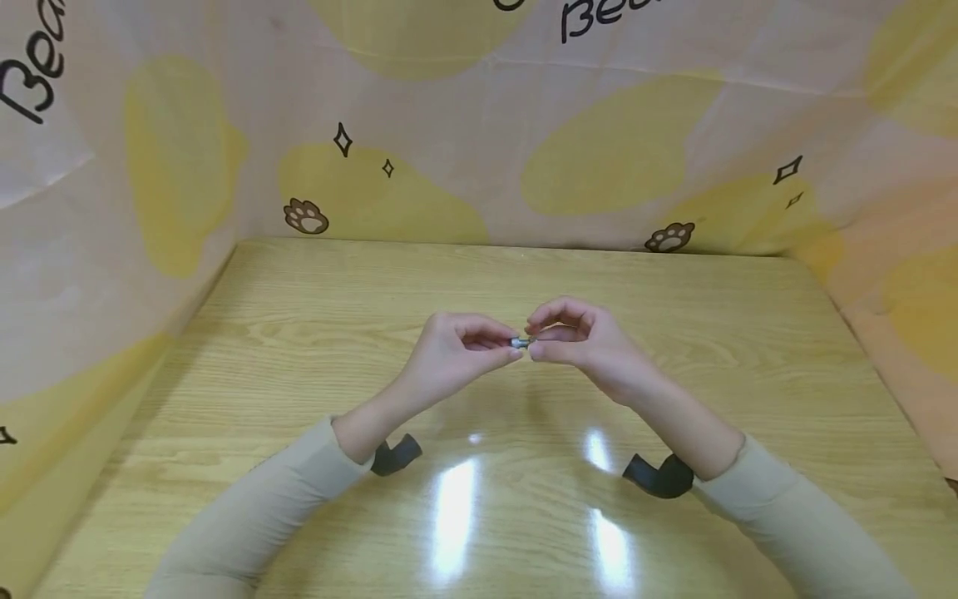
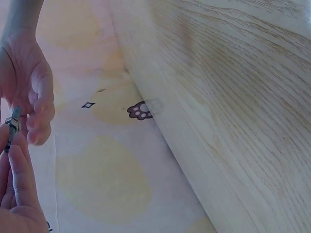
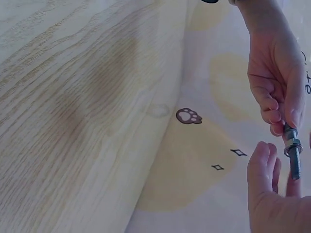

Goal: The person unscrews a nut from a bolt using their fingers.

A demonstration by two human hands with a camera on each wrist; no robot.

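A small metal bolt point(image 1: 520, 342) is held above the table between both hands. My left hand point(image 1: 452, 353) pinches one end of it between thumb and fingertips. In the right wrist view the bolt's threaded shank point(image 3: 295, 165) points away from the left hand, with a nut and what looks like a washer point(image 3: 293, 144) around its middle. My right hand point(image 1: 599, 353) is at the shank's free end, its fingers loosely bent around that end. A gap shows between its nearer fingers point(image 3: 261, 162) and the bolt; whether another fingertip touches it is hard to see.
Below lies a wood-grain table point(image 1: 299, 333) with bright light reflections near the front. A patterned cloth point(image 1: 464, 125) with yellow patches and paw prints rises behind it and at both sides. A black strap-like piece point(image 1: 662, 476) shows at each wrist.
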